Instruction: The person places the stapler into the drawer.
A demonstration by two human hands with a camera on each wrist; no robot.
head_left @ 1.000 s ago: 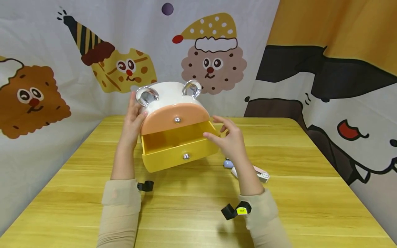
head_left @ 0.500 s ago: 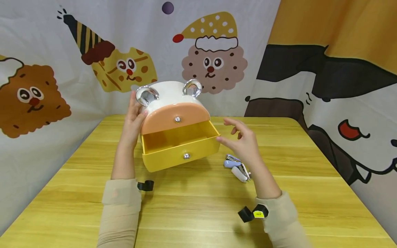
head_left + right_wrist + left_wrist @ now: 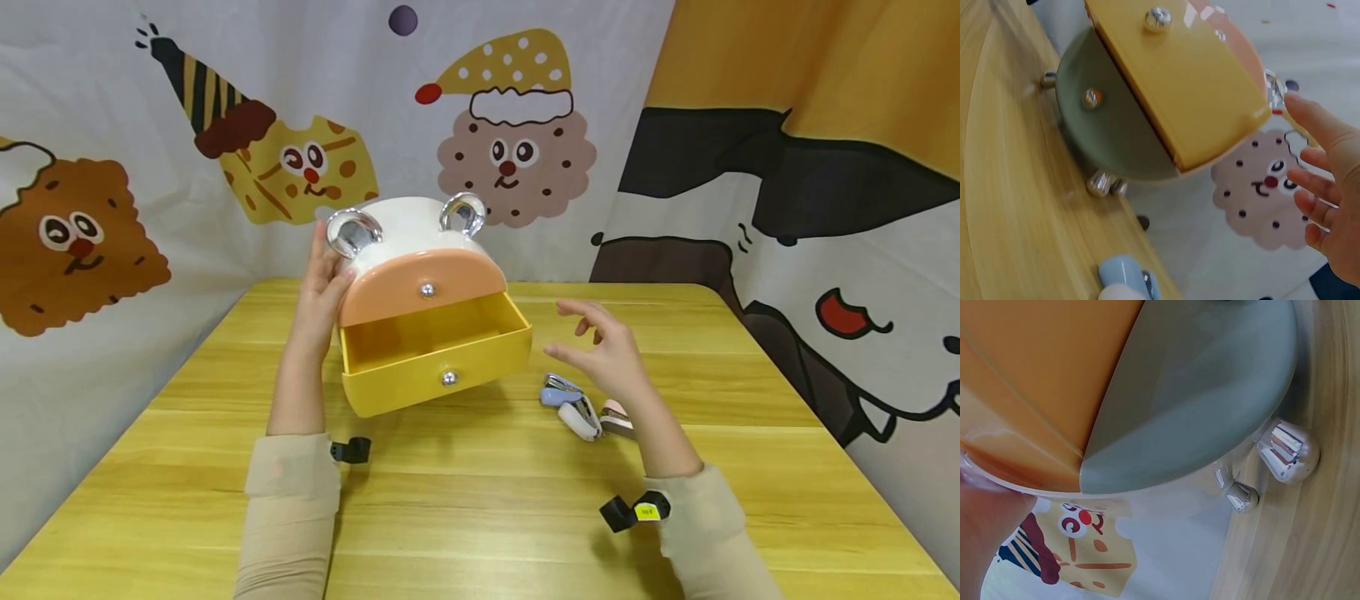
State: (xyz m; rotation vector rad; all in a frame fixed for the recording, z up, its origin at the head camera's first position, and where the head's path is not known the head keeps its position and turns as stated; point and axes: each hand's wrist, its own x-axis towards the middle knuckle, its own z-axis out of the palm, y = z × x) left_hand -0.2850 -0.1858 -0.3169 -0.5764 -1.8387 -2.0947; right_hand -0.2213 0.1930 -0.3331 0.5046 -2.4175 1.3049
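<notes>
A small white drawer organizer (image 3: 408,221) with silver ears stands on the table, turned at an angle. Its upper orange drawer (image 3: 420,279) is closed, while the yellow drawer (image 3: 397,387) is pulled out, its visible inside bare. Below it the green drawer (image 3: 1129,134) is closed. My left hand (image 3: 318,304) holds the organizer's left side, thumb at the front edge; its other fingers are partly hidden. To the right, apart from the yellow drawer, my right hand (image 3: 603,350) hovers with loosely bent fingers, holding nothing. Under it lie a blue stapler (image 3: 561,393) and a white stapler (image 3: 579,419).
A pink-and-white stapler (image 3: 617,418), partly behind the right forearm, lies beside the other two on the wooden table (image 3: 450,517). A cartoon-printed curtain (image 3: 300,50) hangs behind the table. Black wrist cameras sit on both cuffs.
My right hand has moved off the yellow drawer's right side, rightward and slightly down, uncovering the blue and white staplers. The left hand and organizer stay put.
</notes>
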